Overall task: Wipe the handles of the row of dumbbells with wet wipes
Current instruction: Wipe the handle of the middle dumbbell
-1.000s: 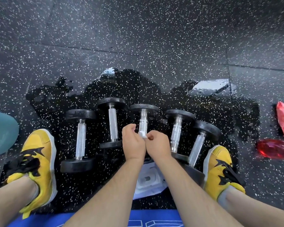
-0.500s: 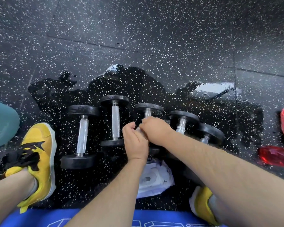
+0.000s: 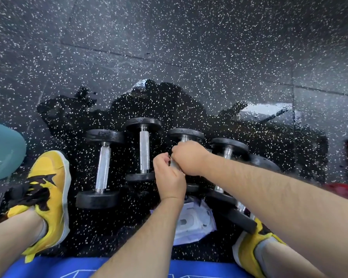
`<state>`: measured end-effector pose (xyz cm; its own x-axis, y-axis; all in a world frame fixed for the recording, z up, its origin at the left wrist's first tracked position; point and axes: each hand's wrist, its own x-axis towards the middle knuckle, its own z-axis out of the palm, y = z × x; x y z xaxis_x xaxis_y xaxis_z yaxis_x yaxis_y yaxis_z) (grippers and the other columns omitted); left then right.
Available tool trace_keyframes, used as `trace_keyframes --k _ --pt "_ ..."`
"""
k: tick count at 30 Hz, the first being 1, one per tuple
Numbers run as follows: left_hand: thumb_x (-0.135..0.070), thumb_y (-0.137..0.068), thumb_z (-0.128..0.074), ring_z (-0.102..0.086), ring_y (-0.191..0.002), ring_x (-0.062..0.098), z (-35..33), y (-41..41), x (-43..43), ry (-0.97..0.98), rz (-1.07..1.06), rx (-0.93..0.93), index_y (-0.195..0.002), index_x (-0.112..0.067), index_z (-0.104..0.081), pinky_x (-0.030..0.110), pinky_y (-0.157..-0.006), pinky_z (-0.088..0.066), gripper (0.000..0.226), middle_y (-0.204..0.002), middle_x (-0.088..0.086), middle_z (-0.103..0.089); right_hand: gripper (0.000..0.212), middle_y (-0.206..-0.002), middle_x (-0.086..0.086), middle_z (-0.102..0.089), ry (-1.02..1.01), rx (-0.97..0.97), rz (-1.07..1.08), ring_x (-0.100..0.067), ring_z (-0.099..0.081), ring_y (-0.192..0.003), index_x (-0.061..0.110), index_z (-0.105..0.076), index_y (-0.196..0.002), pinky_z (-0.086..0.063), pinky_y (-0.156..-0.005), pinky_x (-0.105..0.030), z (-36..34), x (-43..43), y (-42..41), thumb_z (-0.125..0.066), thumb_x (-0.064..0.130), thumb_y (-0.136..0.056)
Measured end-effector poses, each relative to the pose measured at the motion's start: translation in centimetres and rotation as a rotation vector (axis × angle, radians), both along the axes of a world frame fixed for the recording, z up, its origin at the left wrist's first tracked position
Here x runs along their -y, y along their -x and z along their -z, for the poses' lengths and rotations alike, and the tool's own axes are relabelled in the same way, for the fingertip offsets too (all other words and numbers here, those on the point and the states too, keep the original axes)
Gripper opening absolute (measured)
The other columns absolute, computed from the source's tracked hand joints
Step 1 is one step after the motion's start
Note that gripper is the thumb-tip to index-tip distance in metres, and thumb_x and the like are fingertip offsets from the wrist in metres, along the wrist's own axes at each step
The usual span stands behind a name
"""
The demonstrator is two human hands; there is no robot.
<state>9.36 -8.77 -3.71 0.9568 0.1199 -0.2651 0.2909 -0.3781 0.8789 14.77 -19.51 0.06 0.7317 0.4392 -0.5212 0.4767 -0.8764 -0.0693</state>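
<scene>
Now our right hand [image 3: 189, 157] grips the middle dumbbell's handle [image 3: 184, 139], left hand [image 3: 169, 173] pinching what seems the wipe [image 3: 174, 165]; we rub its full length

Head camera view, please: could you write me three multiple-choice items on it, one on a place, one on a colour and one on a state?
1. Where does the white wipes packet lie?
A. On the floor between the shoes, nearer the person than the dumbbells
B. Beyond the dumbbells
C. On top of a dumbbell

2. What colour are the shoes?
A. White
B. Yellow with black
C. Green

3. What is the right hand doing?
A. Lying flat on the floor
B. Hanging idle
C. Gripping the middle dumbbell's handle

Answers:
1 A: the packet shows under the forearms, on the near side of the row.
2 B: both shoes are yellow with black laces.
3 C: its fingers curl over the handle just below the far plate.
</scene>
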Motion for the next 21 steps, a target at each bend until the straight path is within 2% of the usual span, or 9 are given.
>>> trace_keyframes --k 4,6,8,12,15,17,19,21 --pt "-0.002 -0.080 -0.035 -0.052 -0.109 0.021 0.1 0.0 0.1 -0.003 -0.004 -0.012 -0.106 -0.012 -0.049 0.034 -0.098 -0.045 0.031 -0.117 -0.002 -0.049 0.020 -0.111 0.001 -0.060 -0.024 -0.013 0.018 -0.022 -0.061 -0.104 0.019 -0.064 -0.110 -0.049 -0.078 -0.035 0.6 -0.4 1.8 -0.051 0.017 -0.095" --pt "-0.002 -0.081 -0.035 -0.052 -0.109 0.020 0.1 0.1 0.1 0.001 0.005 -0.018 -0.105 -0.013 -0.048 0.033 -0.098 -0.044 0.030 -0.118 -0.002 -0.049 0.022 -0.113 0.000 -0.061 0.016 0.019 0.141 -0.023 -0.063 -0.104 0.018 -0.064 -0.112 -0.045 -0.070 -0.035 0.4 -0.1 0.7 -0.051 0.017 -0.095" --pt "0.002 -0.079 -0.032 -0.050 -0.110 0.018 0.1 0.2 0.1 0.004 0.013 -0.047 -0.109 -0.011 -0.048 0.030 -0.099 -0.043 0.037 -0.120 -0.001 -0.049 0.024 -0.118 -0.004 -0.061 0.069 0.074 0.281 -0.025 -0.063 -0.106 0.015 -0.065 -0.115 -0.044 -0.069 -0.034 0.2 -0.2 -0.5 -0.052 0.015 -0.095" --pt "0.006 -0.078 -0.034 -0.049 -0.107 0.017 -0.3 0.0 0.1 -0.007 0.011 -0.053 -0.108 -0.014 -0.048 0.029 -0.095 -0.043 0.038 -0.118 -0.001 -0.048 0.024 -0.118 -0.001 -0.058 0.119 0.023 0.170 -0.023 -0.063 -0.103 0.017 -0.064 -0.118 -0.041 -0.065 -0.034 0.7 -1.0 0.1 -0.054 0.021 -0.097" --pt "0.004 -0.076 -0.032 -0.048 -0.105 0.015 -0.3 0.1 0.1 -0.010 0.022 -0.042 -0.106 -0.014 -0.047 0.028 -0.094 -0.042 0.038 -0.116 -0.001 -0.048 0.024 -0.118 -0.001 -0.058 0.096 0.048 0.246 -0.024 -0.063 -0.103 0.016 -0.063 -0.118 -0.044 -0.065 -0.035 0.7 -0.3 -0.2 -0.055 0.021 -0.096" --pt "0.004 -0.076 -0.033 -0.049 -0.106 0.017 0.0 0.1 0.1 -0.013 0.018 -0.047 -0.108 -0.012 -0.048 0.031 -0.096 -0.043 0.039 -0.117 -0.001 -0.049 0.024 -0.117 -0.002 -0.058 0.057 0.060 0.273 -0.024 -0.062 -0.105 0.016 -0.064 -0.118 -0.045 -0.068 -0.035 0.6 -0.6 0.1 -0.052 0.017 -0.096" --pt "0.005 -0.080 -0.037 -0.051 -0.106 0.018 0.2 0.0 0.0 -0.016 0.014 -0.037 -0.106 -0.014 -0.048 0.032 -0.095 -0.045 0.034 -0.116 -0.001 -0.050 0.022 -0.114 0.000 -0.058 -0.005 0.019 0.181 -0.022 -0.062 -0.105 0.017 -0.065 -0.113 -0.044 -0.070 -0.034 0.6 -1.0 1.2 -0.049 0.017 -0.098" --pt "0.006 -0.085 -0.043 -0.049 -0.103 0.015 0.3 0.0 0.1 -0.031 0.016 -0.031 -0.103 -0.012 -0.047 0.029 -0.091 -0.043 0.026 -0.116 0.000 -0.050 0.019 -0.107 0.001 -0.058 -0.073 -0.007 0.178 -0.022 -0.061 -0.103 0.018 -0.065 -0.106 -0.044 -0.069 -0.035 0.7 -0.3 1.9 -0.048 0.019 -0.098"
